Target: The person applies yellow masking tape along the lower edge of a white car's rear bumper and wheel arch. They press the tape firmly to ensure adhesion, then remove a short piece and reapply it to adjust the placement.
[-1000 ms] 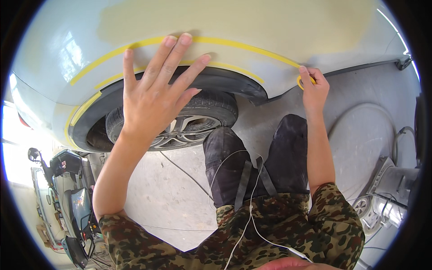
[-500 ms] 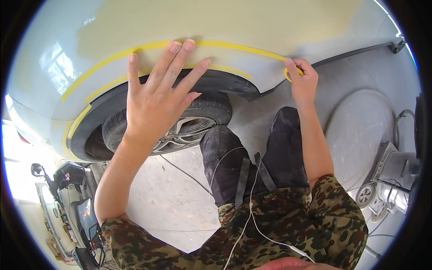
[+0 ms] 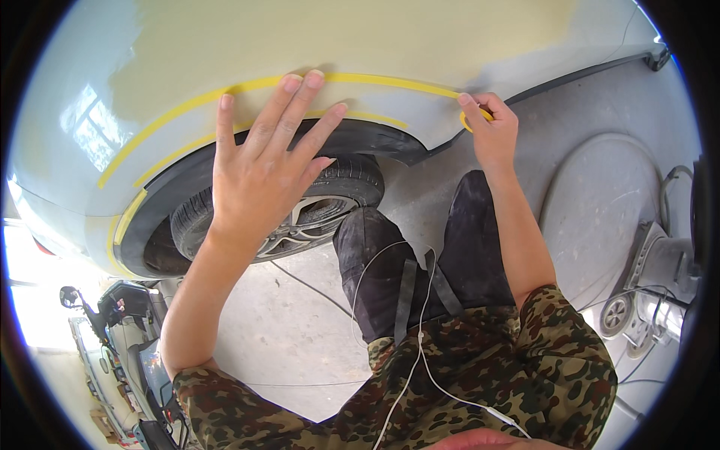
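Now, tape runs under spread left fingers to right fingers pinching its roll.

Camouflage above, dusty near-black below

The shirt is printed in blotches of green, tan, brown and black, its left sleeve and right sleeve both short. Beyond its far edge come near-black trousers, smudged with pale dust, and two flat grey straps. A thin white cord forks at a small joint; its right branch carries a slim white in-line piece. The left hand and right hand are bare.
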`<state>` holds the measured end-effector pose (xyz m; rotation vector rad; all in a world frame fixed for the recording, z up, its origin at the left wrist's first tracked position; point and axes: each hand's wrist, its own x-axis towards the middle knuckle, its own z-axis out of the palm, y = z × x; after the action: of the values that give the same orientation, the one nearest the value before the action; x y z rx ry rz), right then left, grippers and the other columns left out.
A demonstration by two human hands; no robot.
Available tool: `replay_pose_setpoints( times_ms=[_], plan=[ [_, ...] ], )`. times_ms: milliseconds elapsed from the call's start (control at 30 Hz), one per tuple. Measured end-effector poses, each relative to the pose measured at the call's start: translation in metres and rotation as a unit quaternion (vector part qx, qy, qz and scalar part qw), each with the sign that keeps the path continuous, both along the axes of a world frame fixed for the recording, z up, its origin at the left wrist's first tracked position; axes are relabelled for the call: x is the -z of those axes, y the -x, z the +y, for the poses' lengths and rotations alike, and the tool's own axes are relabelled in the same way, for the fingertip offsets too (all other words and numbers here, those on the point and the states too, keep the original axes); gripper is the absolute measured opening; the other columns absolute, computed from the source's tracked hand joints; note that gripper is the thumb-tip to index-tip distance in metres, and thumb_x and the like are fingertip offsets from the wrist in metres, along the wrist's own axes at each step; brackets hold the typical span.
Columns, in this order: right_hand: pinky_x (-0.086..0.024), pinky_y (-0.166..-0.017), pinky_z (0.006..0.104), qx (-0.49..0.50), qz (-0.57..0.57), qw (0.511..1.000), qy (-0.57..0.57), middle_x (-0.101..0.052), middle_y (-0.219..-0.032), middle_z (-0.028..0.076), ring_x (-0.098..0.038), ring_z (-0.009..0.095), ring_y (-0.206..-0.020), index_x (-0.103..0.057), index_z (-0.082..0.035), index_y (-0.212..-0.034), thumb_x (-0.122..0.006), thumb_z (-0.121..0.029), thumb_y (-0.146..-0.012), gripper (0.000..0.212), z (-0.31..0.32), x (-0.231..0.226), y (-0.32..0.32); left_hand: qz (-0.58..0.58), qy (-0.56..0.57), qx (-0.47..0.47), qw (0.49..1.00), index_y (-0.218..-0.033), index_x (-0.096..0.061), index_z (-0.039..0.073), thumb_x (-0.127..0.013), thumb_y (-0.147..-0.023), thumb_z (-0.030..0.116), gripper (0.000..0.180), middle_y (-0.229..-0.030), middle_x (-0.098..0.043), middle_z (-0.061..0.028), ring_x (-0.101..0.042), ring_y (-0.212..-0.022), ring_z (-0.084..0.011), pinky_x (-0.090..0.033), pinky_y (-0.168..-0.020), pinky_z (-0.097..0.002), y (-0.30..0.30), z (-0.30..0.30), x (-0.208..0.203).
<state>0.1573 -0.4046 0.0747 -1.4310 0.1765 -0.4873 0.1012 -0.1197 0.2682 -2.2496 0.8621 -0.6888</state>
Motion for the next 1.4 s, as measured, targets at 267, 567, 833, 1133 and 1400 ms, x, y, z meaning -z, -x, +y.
replay_pose_setpoints(
  times_ms=[267, 567, 833, 1133, 1400],
  plan=[
    [-0.037, -0.061, 0.0235, -0.004, 0.013, 1.0, -0.004, -0.059, -0.071, -0.003, -0.047, 0.005, -0.067, -0.073, 0.001, -0.09, -0.081, -0.031, -0.094, 0.033, 0.004, 0.001, 0.004, -0.003, -0.002, -0.002, 1.0, -0.153, -0.051, 0.045, -0.076, -0.079, 0.055, 0.078, -0.169, -0.039, 0.0013, -0.036, -0.155, -0.0181, -0.018, -0.124, -0.0663, 0.0, 0.0, 0.0],
    [-0.039, -0.062, 0.0237, 0.001, 0.016, 1.0, 0.003, -0.06, -0.072, -0.002, -0.049, 0.006, -0.068, -0.072, 0.001, -0.09, -0.081, -0.032, -0.094, 0.034, 0.007, 0.004, 0.005, -0.001, -0.005, -0.004, 1.0, -0.153, -0.051, 0.043, -0.077, -0.079, 0.054, 0.079, -0.169, -0.039, 0.0019, -0.036, -0.154, -0.0179, -0.02, -0.123, -0.0658, 0.0, -0.001, -0.002],
    [-0.04, -0.063, 0.0239, -0.002, 0.019, 1.0, -0.009, -0.061, -0.073, -0.002, -0.05, 0.006, -0.069, -0.072, 0.001, -0.089, -0.081, -0.033, -0.093, 0.035, 0.008, 0.005, 0.006, 0.024, -0.007, 0.012, 1.0, -0.152, -0.052, 0.041, -0.08, -0.079, 0.051, 0.079, -0.168, -0.04, 0.0033, -0.037, -0.154, -0.0173, -0.024, -0.121, -0.0667, -0.004, -0.009, 0.001],
    [-0.039, -0.062, 0.0244, -0.003, 0.021, 1.0, -0.007, -0.059, -0.072, -0.002, -0.048, 0.006, -0.068, -0.072, 0.001, -0.088, -0.081, -0.032, -0.093, 0.034, 0.011, 0.006, 0.01, 0.038, -0.018, 0.015, 0.999, -0.152, -0.052, 0.04, -0.08, -0.078, 0.05, 0.08, -0.167, -0.04, 0.0038, -0.037, -0.154, -0.0168, -0.024, -0.122, -0.0656, -0.003, -0.022, 0.001],
    [-0.036, -0.059, 0.0242, -0.006, 0.014, 1.0, -0.024, -0.057, -0.07, -0.004, -0.045, 0.005, -0.066, -0.071, 0.001, -0.088, -0.081, -0.028, -0.093, 0.031, 0.016, 0.01, 0.009, 0.051, -0.032, 0.018, 0.998, -0.151, -0.054, 0.038, -0.079, -0.078, 0.052, 0.079, -0.167, -0.04, 0.004, -0.036, -0.155, -0.0166, -0.023, -0.124, -0.065, -0.005, -0.028, 0.002]
  ],
)
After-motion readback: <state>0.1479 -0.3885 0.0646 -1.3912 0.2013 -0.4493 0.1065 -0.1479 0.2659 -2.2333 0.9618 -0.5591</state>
